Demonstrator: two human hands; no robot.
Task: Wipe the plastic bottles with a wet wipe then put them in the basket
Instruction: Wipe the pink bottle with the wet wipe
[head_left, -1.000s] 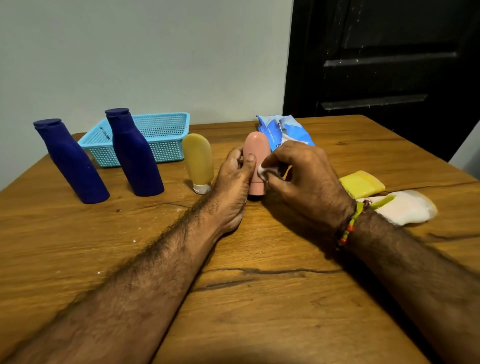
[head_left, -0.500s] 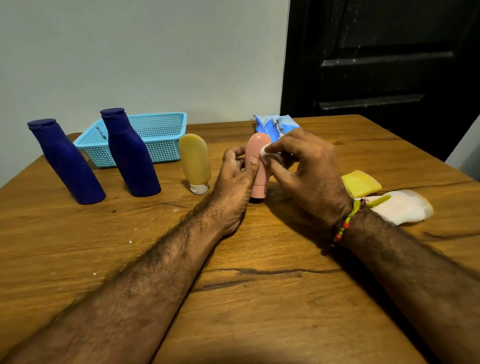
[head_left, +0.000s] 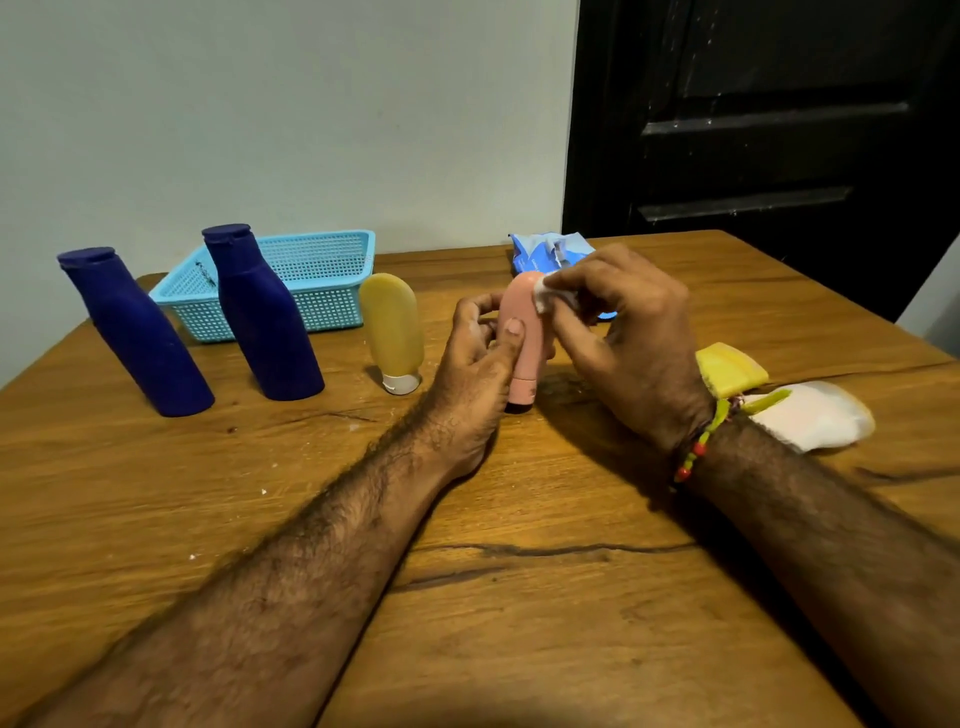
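The pink bottle (head_left: 524, 338), upright at centre of the surface (head_left: 519, 597), is gripped by the left hand (head_left: 478, 364); the wet wipe (head_left: 553, 297) is pinched against its top by the right hand (head_left: 623, 332). Toppling toward the yellow bottle (head_left: 393, 327) at 9 o'clock could be caused by sideways pressure.

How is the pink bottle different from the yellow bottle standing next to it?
The pink bottle is gripped by the left hand while the right hand presses a wipe to its top; the yellow bottle stands free, untouched. The pink bottle looks slimmer, the yellow one broader. The cap at the yellow bottle's base is white; the pink bottle's base matches its body. Both stand upright, cap end down, outside the basket.
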